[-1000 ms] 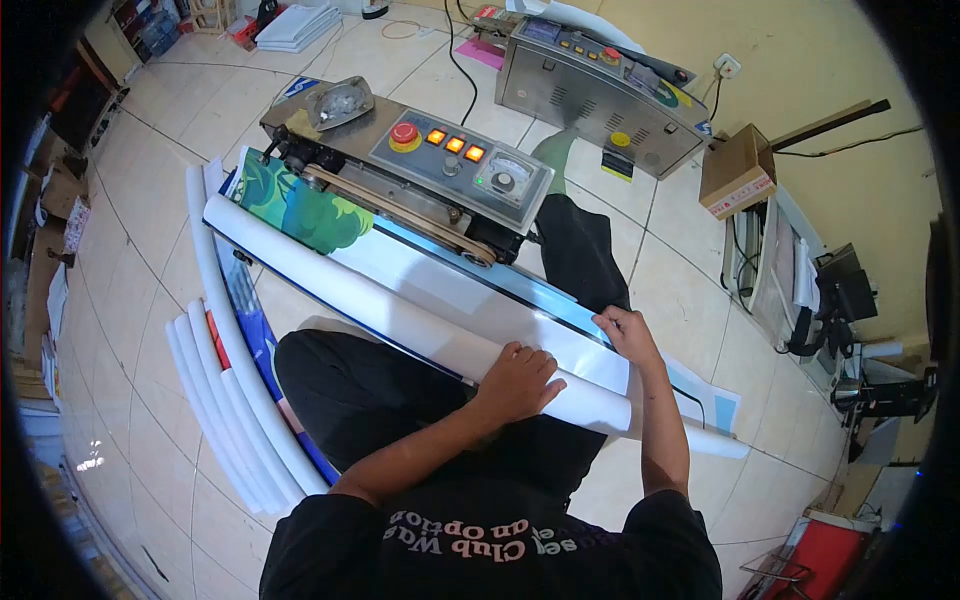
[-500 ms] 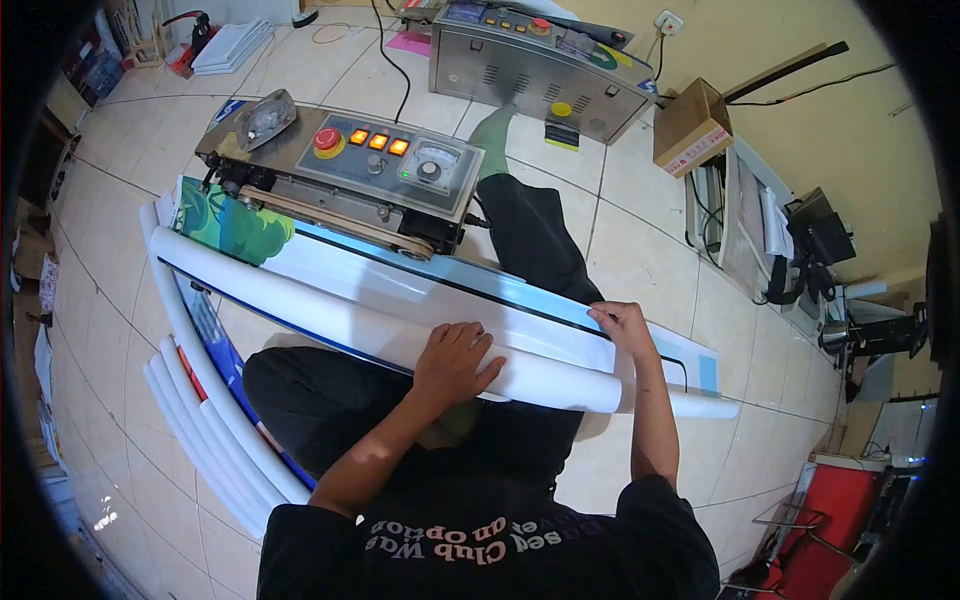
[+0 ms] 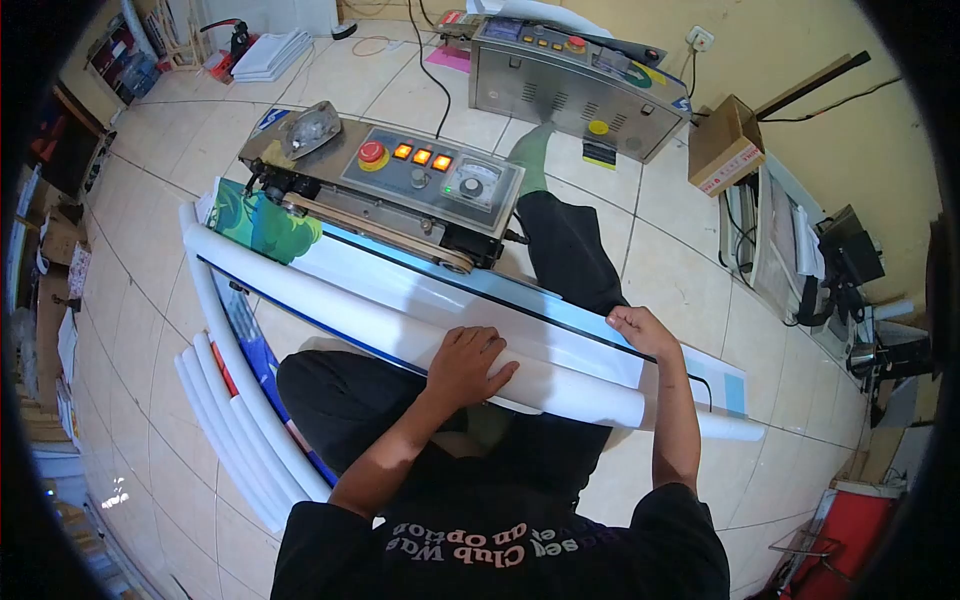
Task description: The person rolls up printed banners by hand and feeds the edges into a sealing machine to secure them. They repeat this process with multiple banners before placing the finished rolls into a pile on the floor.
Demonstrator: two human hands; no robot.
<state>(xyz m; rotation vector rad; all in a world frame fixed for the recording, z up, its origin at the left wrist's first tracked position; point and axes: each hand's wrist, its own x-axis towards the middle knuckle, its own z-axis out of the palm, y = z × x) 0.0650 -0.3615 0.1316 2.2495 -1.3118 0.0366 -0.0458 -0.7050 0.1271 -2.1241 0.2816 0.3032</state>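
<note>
A long white roll (image 3: 320,305) of sheet material lies across my lap, its unrolled part stretching toward a small band sealer (image 3: 390,190). My left hand (image 3: 468,365) rests on top of the roll with its fingers spread loosely. My right hand (image 3: 643,332) is closed at the far edge of the white and light-blue sheet (image 3: 480,310), pinching it near a black strip. At the left, a green printed part (image 3: 262,225) of the sheet shows beside the sealer's belt (image 3: 370,230). Three orange switches on the sealer are lit.
More white rolls (image 3: 240,440) lie on the tiles to my left. Behind the sealer stands a metal machine (image 3: 570,95), with a cardboard box (image 3: 728,145) to its right. A black cable (image 3: 430,75) runs across the floor. My legs (image 3: 330,400) are around the roll.
The camera view has shifted, so the whole scene sits farther right and slightly lower. Both hands keep about the same places on the roll and the sheet edge.
</note>
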